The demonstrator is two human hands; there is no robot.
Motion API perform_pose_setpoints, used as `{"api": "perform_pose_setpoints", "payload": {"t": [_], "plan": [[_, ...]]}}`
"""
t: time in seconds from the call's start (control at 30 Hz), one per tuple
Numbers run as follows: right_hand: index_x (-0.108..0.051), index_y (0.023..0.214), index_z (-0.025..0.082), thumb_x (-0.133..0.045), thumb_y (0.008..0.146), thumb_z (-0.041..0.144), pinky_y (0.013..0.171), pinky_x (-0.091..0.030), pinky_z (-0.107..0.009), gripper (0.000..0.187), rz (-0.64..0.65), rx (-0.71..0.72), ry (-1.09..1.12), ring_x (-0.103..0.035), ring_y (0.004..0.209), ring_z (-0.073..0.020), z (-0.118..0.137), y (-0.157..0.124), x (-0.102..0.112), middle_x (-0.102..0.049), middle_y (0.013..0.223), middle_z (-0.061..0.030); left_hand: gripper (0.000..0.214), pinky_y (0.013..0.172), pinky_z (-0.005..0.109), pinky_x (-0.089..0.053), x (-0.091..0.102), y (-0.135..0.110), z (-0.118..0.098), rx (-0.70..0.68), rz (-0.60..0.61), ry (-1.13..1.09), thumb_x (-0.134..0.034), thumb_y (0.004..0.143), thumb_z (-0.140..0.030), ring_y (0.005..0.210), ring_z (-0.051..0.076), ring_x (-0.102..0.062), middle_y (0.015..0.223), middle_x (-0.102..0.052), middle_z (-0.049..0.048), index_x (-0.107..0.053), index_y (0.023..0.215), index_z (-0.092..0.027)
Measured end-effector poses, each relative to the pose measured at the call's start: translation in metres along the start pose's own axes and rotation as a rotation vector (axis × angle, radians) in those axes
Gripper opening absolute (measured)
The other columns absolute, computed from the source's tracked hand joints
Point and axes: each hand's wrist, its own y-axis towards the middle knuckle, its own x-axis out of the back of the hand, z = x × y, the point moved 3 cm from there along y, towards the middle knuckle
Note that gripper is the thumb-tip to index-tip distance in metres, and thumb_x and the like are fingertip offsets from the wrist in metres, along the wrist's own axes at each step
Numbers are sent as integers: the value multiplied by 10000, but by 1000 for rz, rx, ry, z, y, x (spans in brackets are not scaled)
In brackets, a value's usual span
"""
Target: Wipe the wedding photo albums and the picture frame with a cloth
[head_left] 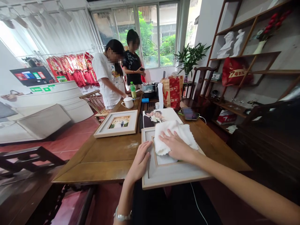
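A light wooden picture frame (pixel 161 182) lies at the table's near edge, partly overhanging it. My left hand (pixel 141 159) rests along the frame's left side, its fingers stretched out over the edge. Over the frame's upper part is a white cloth (pixel 187 135). My right hand (pixel 174 144) lies on that cloth with fingers spread, pressing it against the frame. Much of the picture inside is hidden by the cloth and my right arm. Just behind, a wedding photo print (pixel 148 120) lies flat, partly covered by the cloth and frame.
A second framed picture (pixel 135 120) lies to the left on the wooden table (pixel 105 156). Farther back stand a white lidded cup (pixel 127 102), a green-labelled bottle (pixel 133 90) and a paper bag (pixel 172 92). A phone (pixel 190 114) with a cable lies right. Two people (pixel 110 72) stand beyond.
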Motion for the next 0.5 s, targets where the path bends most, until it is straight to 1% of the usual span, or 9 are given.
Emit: {"api": "perform_pose_setpoints", "payload": {"t": [0.1,0.17,0.2,0.27,0.33,0.4,0.47,0.5], "plan": [[-294,1424,46,-490,627,77,1072,-189,-579,821,75,56,44,-160,1357,-411,35,-27,-5,-283,1476,-202,378,1148,442,-178,0,1,1,-12,-39,7,-356,939,-285,1335,205,-301,1389,-429,60,-474,1297,-255],[-294,1422,44,-490,625,89,1071,-195,-579,822,113,120,98,-166,1358,-406,55,-48,-6,-294,1469,-217,372,1142,445,-196,0,1,0,-22,-59,10,-353,945,-319,1323,208,-321,1376,-445,62,-481,1288,-256],[-299,1422,61,-490,619,91,1077,-188,-574,826,124,168,131,-159,1364,-392,62,-58,-5,-301,1470,-207,373,1140,445,-205,0,1,-1,-26,-64,10,-347,947,-334,1317,208,-329,1368,-453,63,-484,1285,-255],[-303,1427,116,-489,596,82,1098,-156,-553,852,140,290,199,-121,1381,-353,72,-73,-2,-294,1486,-159,379,1137,438,-213,0,1,-2,-26,-67,9,-330,952,-354,1312,204,-335,1360,-462,64,-486,1282,-250],[-315,1425,156,-481,557,54,1118,-123,-526,890,168,397,253,-88,1392,-317,72,-84,4,-283,1500,-107,384,1139,433,-210,-1,1,-3,-21,-72,9,-317,956,-360,1312,198,-334,1359,-465,62,-486,1281,-246],[-353,1410,179,-458,522,22,1134,-120,-479,908,222,472,297,-113,1395,-270,67,-92,13,-310,1491,-68,380,1142,434,-200,-1,1,-2,-15,-76,15,-316,957,-350,1315,197,-329,1361,-461,61,-485,1281,-245],[-407,1384,204,-426,508,-2,1142,-142,-433,901,276,486,328,-188,1383,-222,58,-100,24,-384,1452,-29,373,1144,440,-191,-1,1,-1,-11,-70,22,-330,953,-328,1321,200,-323,1367,-456,60,-485,1282,-248],[-434,1368,214,-412,507,-11,1140,-166,-416,891,293,456,327,-228,1372,-211,52,-104,30,-410,1434,-17,370,1145,442,-187,-1,1,-1,-8,-62,24,-346,947,-312,1327,203,-316,1372,-451,60,-483,1285,-250]]}}
